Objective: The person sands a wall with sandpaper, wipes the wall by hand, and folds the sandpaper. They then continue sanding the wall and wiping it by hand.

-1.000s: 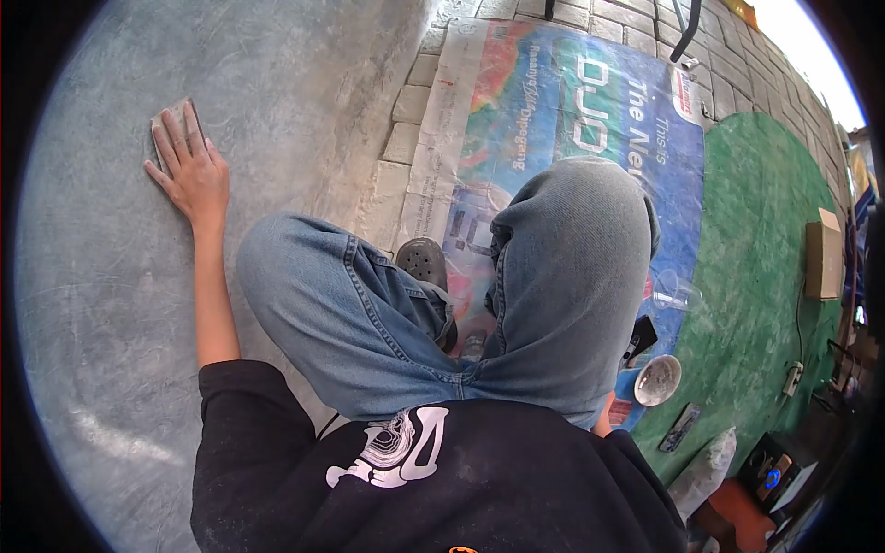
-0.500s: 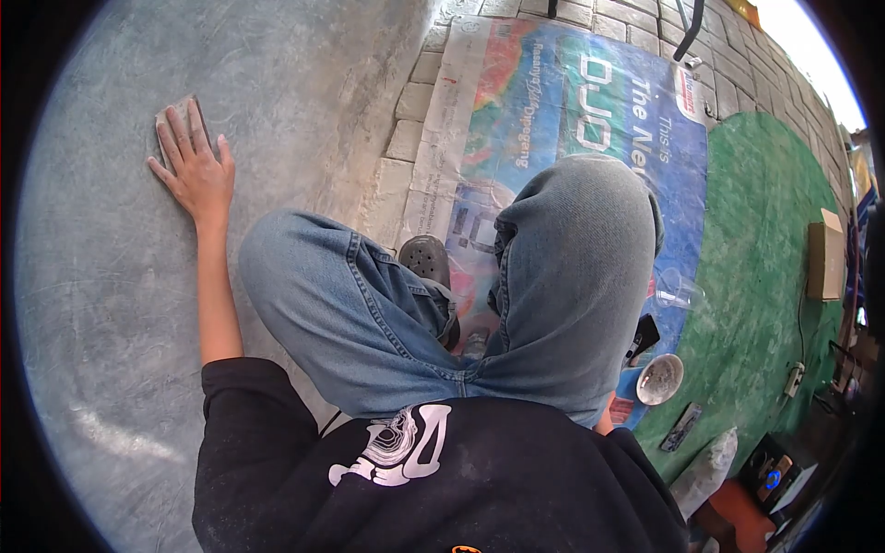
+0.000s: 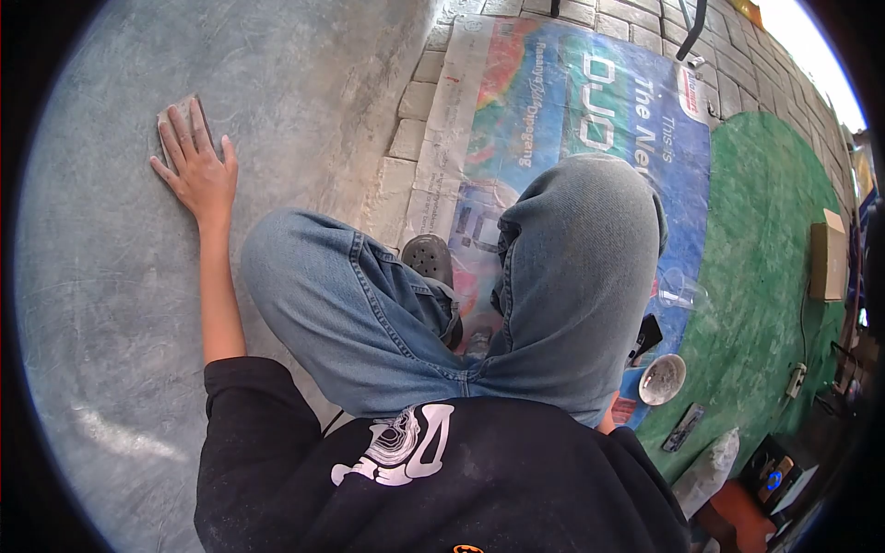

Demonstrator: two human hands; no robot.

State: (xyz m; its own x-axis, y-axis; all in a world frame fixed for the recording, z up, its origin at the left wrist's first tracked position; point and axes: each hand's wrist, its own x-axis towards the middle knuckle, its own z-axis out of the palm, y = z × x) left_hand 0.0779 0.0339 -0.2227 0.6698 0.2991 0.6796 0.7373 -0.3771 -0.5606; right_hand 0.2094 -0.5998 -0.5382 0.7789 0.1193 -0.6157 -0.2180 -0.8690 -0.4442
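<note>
The left hand is stretched forward with a nearly straight arm, palm down, on the smooth grey floor, well to the left of the printed banner. Its fingers are spread and flat: three lie over a thin block, the little finger goes out past the block's side, and the thumb stands apart on the side nearer the banner. The block, with straight edges, is below this hand, and its material is not clear. The right hand is hidden behind the bent leg; only a bit of skin shows near the banner's lower end, so one cannot tell its grip.

Two legs in faded denim are bent, partly over the banner, and one dark shoe with holes is at the banner's left edge. Rough paving stones border the banner.

By the banner's lower right corner there are one round bowl with a speckled inside and one black, shiny object. One clear plastic cup lies across the banner's right edge. Farther right of the banner, one cardboard box is on a dusty green mat.
</note>
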